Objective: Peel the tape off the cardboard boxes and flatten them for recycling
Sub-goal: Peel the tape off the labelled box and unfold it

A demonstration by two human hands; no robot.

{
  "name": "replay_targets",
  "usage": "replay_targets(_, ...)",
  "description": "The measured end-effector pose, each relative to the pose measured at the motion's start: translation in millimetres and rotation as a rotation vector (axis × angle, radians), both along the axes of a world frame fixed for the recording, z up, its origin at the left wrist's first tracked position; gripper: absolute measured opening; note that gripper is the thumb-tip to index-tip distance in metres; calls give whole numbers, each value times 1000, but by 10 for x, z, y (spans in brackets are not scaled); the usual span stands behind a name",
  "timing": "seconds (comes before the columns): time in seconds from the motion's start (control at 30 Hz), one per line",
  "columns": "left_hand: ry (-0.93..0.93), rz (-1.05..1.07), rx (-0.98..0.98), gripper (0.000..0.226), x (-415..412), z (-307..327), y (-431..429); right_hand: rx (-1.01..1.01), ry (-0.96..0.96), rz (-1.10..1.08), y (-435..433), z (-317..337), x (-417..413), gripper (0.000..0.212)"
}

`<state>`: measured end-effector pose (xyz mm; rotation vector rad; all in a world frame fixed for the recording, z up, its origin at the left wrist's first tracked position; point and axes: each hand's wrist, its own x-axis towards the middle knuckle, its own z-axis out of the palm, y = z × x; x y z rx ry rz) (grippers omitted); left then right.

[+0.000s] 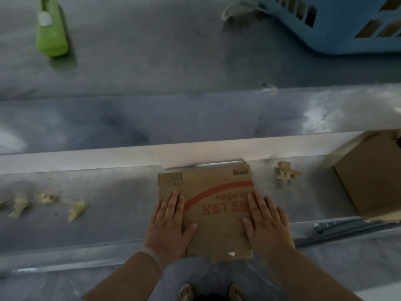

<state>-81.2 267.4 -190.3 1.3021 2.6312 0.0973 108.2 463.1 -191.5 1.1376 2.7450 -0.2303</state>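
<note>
On the grey table (pixel 112 213), crumpled tape scraps (pixel 76 210) lie at the left (a green bottle (pixel 51 31) stands far beyond them). The flattened cardboard box (pixel 214 213) lies mid-table under the left hand (pixel 169 224) and right hand (pixel 267 222), both open, palms pressing down. Further right lie another tape scrap (pixel 285 171) and an unflattened box (pixel 373 174), with a blue basket (pixel 338 25) on the floor (pixel 152 51) behind.

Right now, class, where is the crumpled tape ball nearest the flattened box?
In the head view, the tape ball lies right of the flattened box, between it and the upright box.
</note>
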Motion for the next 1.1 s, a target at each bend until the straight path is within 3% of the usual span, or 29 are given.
replay_targets(0.17,-80,55,180,68,-113,56,-220,-26,23,-9,-9,179,-11,65)
replay_targets(0.3,-27,358,291,57,61,155,-419,-232,295,-236,-61,306,64,53)
replay_targets(0.37,-151,492,390,53,172,180,-471,-351,387,-367,-98,330,129,44)
replay_targets(0.47,-383,667,469,53,330,168,-503,-474,348,-469,-126,316,254,45)
replay_targets(0.6,-593,787,289,47,481,113,-611,-541,318,-428,-116,268,418,39)
replay_targets(0.67,-566,775,261,39,558,95,-756,-549,321,-371,-151,287,423,35)
replay_targets(0.83,-445,848,406,30,571,312,-1322,-568,407,-262,-517,457,111,28)
replay_targets(1.1,-302,1008,594,25,-45,825,-2684,-602,458,1,-1670,832,-1062,27)
